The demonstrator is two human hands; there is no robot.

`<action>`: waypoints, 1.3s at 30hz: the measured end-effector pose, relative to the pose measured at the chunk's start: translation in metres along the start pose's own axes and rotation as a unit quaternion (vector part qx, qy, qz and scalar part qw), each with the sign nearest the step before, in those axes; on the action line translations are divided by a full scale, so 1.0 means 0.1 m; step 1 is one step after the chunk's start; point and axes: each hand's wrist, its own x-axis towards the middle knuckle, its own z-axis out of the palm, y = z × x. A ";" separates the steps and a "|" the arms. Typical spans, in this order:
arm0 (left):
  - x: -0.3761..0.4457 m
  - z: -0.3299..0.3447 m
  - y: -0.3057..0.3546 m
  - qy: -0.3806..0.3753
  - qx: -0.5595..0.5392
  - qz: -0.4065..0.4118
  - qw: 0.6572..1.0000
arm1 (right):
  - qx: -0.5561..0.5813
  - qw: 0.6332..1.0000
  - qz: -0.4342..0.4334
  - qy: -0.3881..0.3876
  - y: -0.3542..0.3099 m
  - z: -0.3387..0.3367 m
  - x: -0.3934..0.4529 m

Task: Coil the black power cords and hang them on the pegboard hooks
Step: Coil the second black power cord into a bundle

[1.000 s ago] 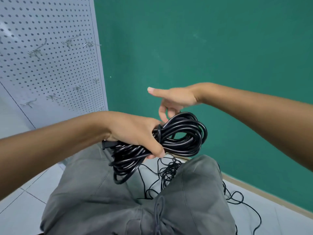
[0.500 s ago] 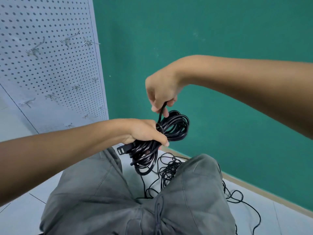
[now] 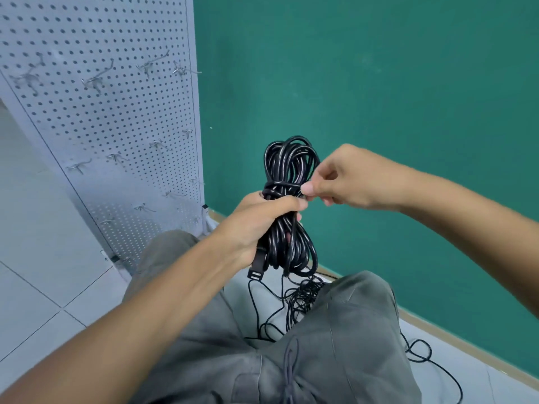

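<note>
Coiled cord [image 3: 288, 170]: black, smooth, glossy sheath with pale highlights. Plug [image 3: 256, 269]: black matt plastic. Pegboard [image 3: 96, 112]: pale grey perforated sheet, matt. Hooks [image 3: 97, 80]: bare wire metal, dull shine. Wall [image 3: 379, 83]: green paint, matt, faintly scuffed. Trousers [image 3: 335, 345]: grey woven cloth, creased. Floor tiles [image 3: 43, 287]: pale, smooth.

A green wall [image 3: 379, 97] rises beyond the fingers. Below them, grey trousers [image 3: 335, 345] fill the foreground, a drawstring [image 3: 290, 371] dangling at the waist. Pale floor tiles [image 3: 38, 287] spread off to the left, with a tan skirting strip [image 3: 455, 336] at the wall's foot.
</note>
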 end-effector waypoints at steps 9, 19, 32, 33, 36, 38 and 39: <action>-0.25 -0.03 -0.21 -0.088 -0.090 0.041 0.991 | 0.283 0.957 0.020 -0.062 0.12 0.24 -0.32; -0.37 -0.13 -0.35 -0.017 -0.160 -0.016 0.987 | 0.233 0.970 -0.065 -0.027 0.15 0.75 -0.16; -0.27 -0.36 -0.41 0.166 -0.073 0.097 0.979 | 0.364 0.843 0.213 0.333 0.03 1.44 -0.40; -0.26 -0.37 -0.40 0.171 -0.060 0.108 0.978 | 0.393 0.845 0.220 0.289 0.01 1.47 -0.41; -0.27 -0.37 -0.41 0.163 -0.005 0.125 0.979 | 0.550 0.778 0.233 0.193 -0.03 1.48 -0.33; -0.27 -0.37 -0.43 0.144 0.024 0.126 0.981 | 0.616 0.732 0.242 0.163 -0.01 1.45 -0.24; -0.28 -0.36 -0.45 0.128 0.039 0.124 0.983 | 0.637 0.714 0.245 0.154 0.01 1.44 -0.20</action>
